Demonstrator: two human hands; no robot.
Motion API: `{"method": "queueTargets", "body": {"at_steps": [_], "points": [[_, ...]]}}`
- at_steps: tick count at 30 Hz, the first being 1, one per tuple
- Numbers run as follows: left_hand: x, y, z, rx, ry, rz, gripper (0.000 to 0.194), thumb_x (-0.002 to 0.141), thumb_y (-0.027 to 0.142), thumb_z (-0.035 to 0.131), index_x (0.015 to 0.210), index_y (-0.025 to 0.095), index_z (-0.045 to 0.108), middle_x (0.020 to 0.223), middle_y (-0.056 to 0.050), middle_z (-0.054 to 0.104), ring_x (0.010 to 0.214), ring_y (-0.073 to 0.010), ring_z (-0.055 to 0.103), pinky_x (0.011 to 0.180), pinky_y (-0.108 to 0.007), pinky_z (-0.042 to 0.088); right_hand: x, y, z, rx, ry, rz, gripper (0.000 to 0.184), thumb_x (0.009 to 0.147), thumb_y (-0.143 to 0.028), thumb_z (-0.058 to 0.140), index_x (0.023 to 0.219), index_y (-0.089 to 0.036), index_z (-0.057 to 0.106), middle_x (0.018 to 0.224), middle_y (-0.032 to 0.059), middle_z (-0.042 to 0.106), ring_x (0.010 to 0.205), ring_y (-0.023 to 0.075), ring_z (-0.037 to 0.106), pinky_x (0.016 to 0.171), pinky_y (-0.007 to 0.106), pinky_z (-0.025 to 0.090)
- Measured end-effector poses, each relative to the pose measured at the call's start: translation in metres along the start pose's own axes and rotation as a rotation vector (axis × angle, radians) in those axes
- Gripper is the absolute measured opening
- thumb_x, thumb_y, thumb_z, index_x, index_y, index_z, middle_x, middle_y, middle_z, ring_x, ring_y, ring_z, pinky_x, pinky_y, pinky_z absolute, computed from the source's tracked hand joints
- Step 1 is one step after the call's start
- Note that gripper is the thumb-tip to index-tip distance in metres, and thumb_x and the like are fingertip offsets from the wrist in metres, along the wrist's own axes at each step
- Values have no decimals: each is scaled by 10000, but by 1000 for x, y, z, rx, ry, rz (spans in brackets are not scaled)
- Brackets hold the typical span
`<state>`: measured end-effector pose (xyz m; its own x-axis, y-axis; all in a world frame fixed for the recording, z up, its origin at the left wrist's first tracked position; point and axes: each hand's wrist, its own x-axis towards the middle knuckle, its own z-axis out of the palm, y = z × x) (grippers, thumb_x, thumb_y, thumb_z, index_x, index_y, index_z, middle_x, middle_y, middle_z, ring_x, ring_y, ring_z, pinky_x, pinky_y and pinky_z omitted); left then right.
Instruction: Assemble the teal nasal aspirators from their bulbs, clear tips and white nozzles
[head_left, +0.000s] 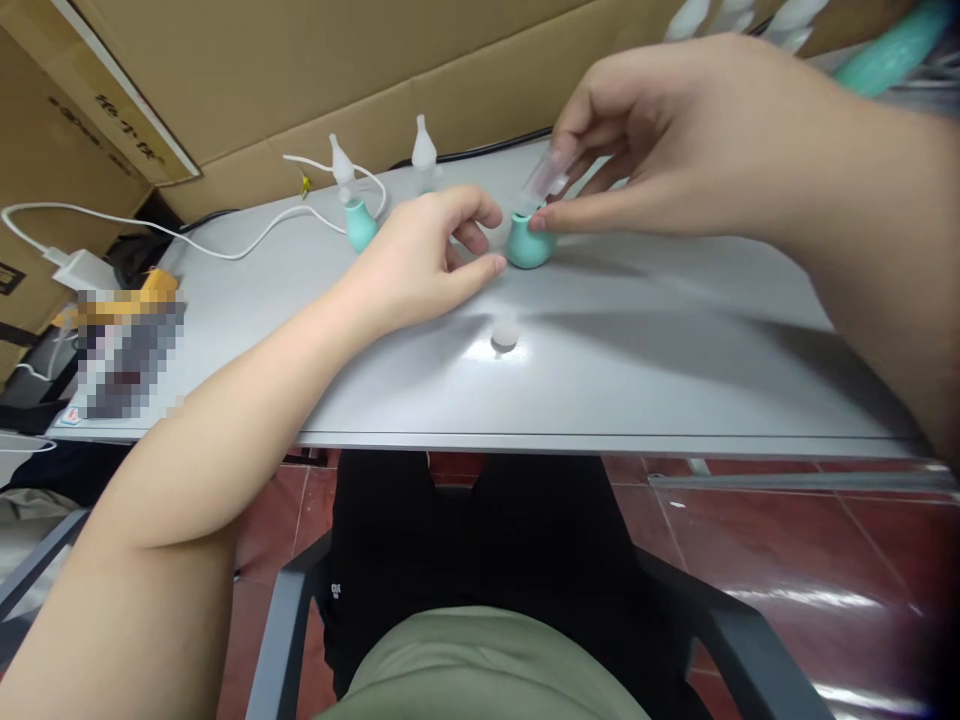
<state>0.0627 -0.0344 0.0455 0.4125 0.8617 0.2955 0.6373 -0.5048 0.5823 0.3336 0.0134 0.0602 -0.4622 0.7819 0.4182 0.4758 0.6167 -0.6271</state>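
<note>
A teal squeeze bulb (529,246) stands upright on the grey table. My right hand (637,150) comes in from the right, its fingers closed around a short clear plastic tube (544,182). The tube is tilted over the bulb's mouth, and my right thumb lies against the bulb's rim; whether the tube is seated in it, I cannot tell. My left hand (442,245) rests just left of the bulb, fingers loosely bent and apart, with nothing in them. Nearer to me on the table lies a small whitish round piece (505,333).
Behind my left hand stand two assembled nasal aspirators, one with a teal bulb (361,226) and one partly hidden with a white tip (424,148). A white cable (247,245) curls across the left. More white tips (688,18) show at the back right. Cardboard (300,70) walls the back.
</note>
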Motion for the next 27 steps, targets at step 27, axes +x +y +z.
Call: {"method": "queueTargets", "body": {"at_steps": [27], "points": [[5,-2,4,-259,81,-4,357,1352,458,663,1041,284,678,1080,-29,842,895,-161,686,817,-397,685,-11,-32,17,439,197,25,341,874,-492,1183,1062,-354,934,944,-24,864,908,188,884,927,377,816]]}}
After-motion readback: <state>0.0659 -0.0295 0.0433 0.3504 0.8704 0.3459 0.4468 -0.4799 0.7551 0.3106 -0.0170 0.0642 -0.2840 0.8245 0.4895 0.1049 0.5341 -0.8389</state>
